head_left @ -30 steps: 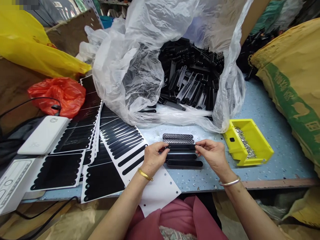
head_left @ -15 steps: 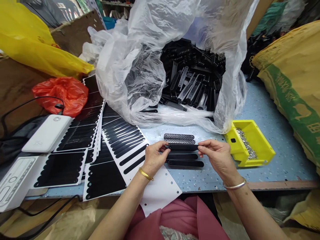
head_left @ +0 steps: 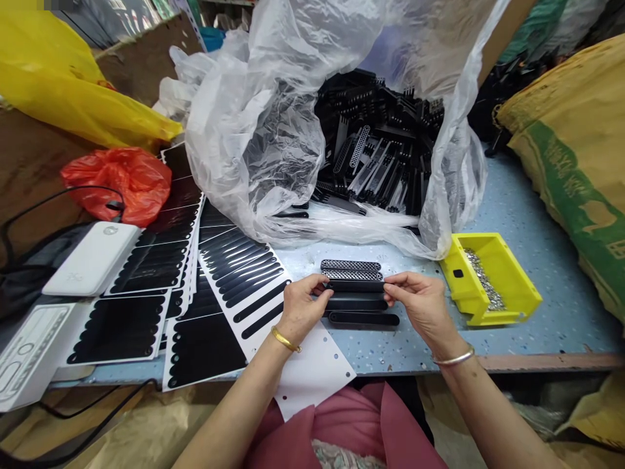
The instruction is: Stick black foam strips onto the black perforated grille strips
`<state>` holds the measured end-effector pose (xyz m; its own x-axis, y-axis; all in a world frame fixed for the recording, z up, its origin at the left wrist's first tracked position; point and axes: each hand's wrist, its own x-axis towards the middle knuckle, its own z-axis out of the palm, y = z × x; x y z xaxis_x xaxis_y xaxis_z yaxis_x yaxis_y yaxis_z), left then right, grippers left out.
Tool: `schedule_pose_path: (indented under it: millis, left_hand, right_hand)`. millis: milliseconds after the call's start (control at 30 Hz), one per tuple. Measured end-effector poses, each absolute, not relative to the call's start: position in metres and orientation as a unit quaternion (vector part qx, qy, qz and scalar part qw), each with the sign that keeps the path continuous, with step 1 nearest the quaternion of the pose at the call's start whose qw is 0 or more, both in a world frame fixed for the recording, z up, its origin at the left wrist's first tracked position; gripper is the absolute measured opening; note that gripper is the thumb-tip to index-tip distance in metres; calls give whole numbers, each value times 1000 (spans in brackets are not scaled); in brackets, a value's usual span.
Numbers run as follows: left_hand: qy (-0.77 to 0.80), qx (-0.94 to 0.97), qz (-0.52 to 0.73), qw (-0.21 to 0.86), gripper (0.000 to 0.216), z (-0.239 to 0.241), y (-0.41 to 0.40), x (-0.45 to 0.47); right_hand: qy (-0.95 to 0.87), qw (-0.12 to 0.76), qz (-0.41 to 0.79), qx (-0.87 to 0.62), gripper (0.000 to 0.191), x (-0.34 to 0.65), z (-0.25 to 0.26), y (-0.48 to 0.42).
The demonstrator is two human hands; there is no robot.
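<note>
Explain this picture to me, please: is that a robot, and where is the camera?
No robot here: these are a person's two bare hands, filmed by a camera on that person's head, looking forward and down. The left hand and the right hand pinch opposite ends of a thin black strip. Near it on the speckled blue table lie black bars and two lattice-patterned bars. Beyond, an open translucent bag holds slim black parts; a yellow bin of small metal pieces sits right, sheets of black strips left.

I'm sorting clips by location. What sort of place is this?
Probably an assembly workshop: a plastic bag of black parts, sheets of black strips and a yellow bin of small metal pieces share one blue bench.
</note>
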<state>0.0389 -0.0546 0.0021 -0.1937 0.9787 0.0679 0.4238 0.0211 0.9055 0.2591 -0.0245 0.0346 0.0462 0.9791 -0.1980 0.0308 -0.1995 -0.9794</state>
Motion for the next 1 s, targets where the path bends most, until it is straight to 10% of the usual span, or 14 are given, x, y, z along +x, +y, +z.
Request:
schedule_pose_path:
  millis: [1000]
  left_hand:
    - [622, 569, 439, 312, 14, 5, -56, 36]
  right_hand:
    - [-442, 439, 526, -579, 17, 260, 31, -22]
